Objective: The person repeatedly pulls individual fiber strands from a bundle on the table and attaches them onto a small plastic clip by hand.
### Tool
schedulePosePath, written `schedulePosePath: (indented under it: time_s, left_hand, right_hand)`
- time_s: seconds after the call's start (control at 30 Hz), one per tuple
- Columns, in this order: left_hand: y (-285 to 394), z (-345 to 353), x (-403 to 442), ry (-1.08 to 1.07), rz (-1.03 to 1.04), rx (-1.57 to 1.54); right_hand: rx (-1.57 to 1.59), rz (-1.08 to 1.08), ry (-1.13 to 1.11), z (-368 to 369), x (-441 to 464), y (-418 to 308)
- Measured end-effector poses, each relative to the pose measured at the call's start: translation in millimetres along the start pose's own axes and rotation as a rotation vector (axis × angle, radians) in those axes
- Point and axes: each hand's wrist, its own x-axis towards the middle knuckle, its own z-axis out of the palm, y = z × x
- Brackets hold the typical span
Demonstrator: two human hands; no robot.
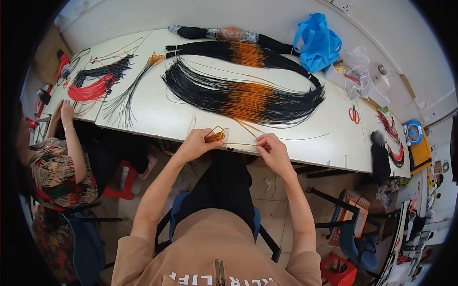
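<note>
At the table's front edge, my left hand (194, 145) is closed around several folded orange wire loops (216, 135). An orange wire (241, 143) runs across from there to my right hand (274, 151), whose thumb and fingers pinch it. Just beyond my hands lies a large spread of black wires (195, 88) with an orange middle section (245, 101). A few orange strands reach from this spread toward my right hand. Behind it rests a tied black-and-orange wire bundle (214, 48), and farther back a plastic-wrapped bundle (234, 34).
Orange-looped black wires (138, 78) and red-and-black wires (98, 86) lie left. A blue bag (318, 43) stands at the back, red-handled scissors (354, 114) to the right. A blue fan (414, 133) is far right. Another person's arm (74, 143) rests at the left table edge.
</note>
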Motion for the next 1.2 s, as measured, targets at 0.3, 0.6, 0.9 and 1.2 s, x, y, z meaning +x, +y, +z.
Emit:
schedulePosePath:
  time_s: [0.3, 0.6, 0.9, 1.2]
  left_hand:
    - [-5, 1, 0, -0.006, 0.014, -0.016]
    - [-8, 1, -1, -0.005, 0.046, -0.008]
    - [-15, 5, 2, -0.059, 0.138, 0.077]
    - [-13, 5, 2, -0.042, 0.141, 0.156]
  right_hand:
    - [0.019, 0.013, -0.004, 0, -1, 7]
    - [-0.266, -0.283, 0.164, 44, 6, -10]
    - [-0.189, -0.232, 0.084, 51, 5, -8]
    - [-0.219, -0.253, 0.097, 53, 4, -8]
